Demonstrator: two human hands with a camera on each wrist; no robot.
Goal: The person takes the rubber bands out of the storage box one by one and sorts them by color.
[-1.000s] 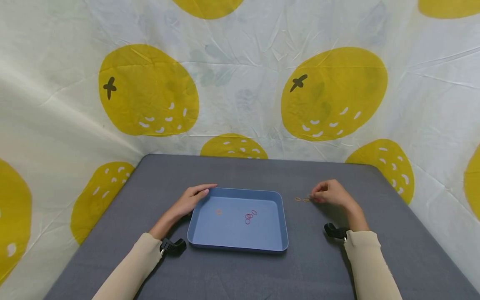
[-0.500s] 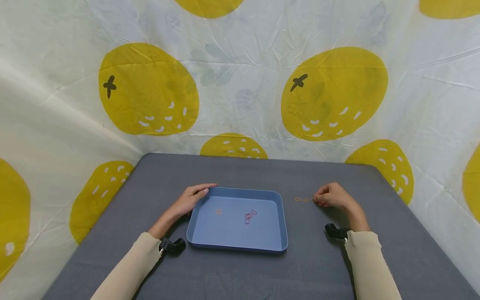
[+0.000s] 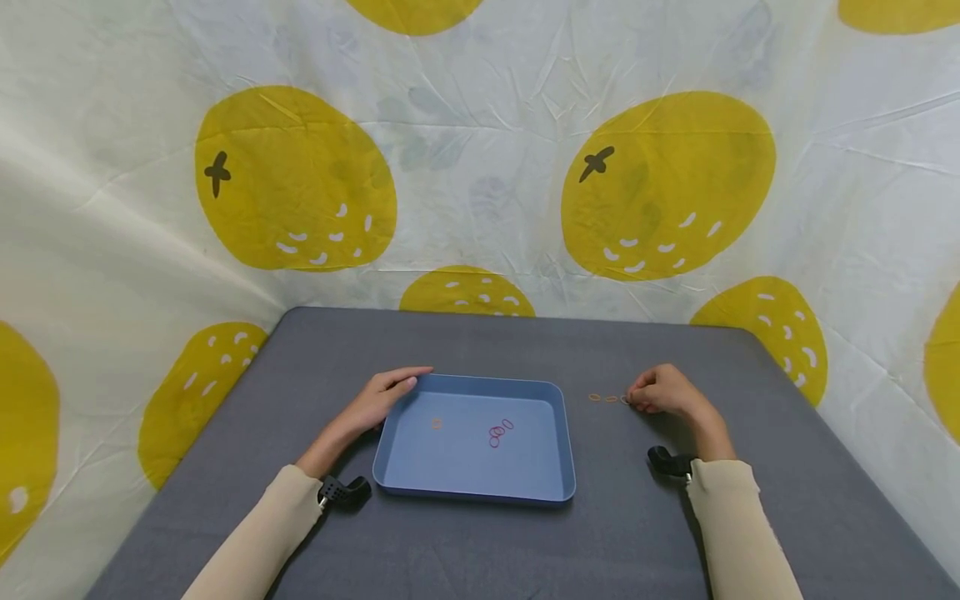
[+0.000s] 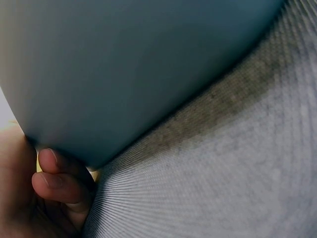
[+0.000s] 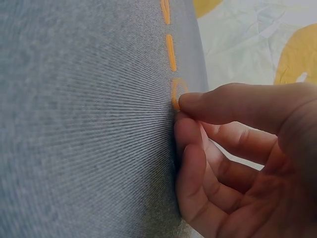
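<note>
Creased pale cloth backdrop (image 3: pixel 480 183), printed with large yellow rounded shapes; grey table covering (image 3: pixel 480 550), finely ribbed. One blue tray (image 3: pixel 420 467), shallow, rectangular, corners rounded, containing one orange band (image 3: pixel 433 423) and several thin red bands (image 3: pixel 497 431). Left hand (image 3: pixel 378 402): at the tray's far-left corner, index finger extended along the rim; whether it clamps cannot be told. Right hand (image 3: pixel 667 390): well apart, to the tray's right, thumb and finger pinching one thin looped band (image 5: pixel 174 93) at the table, its oval tilted up, partly hidden; long axis sideways, free end pointing left towards two flat orange bands (image 5: pixel 171 52) in line.
</note>
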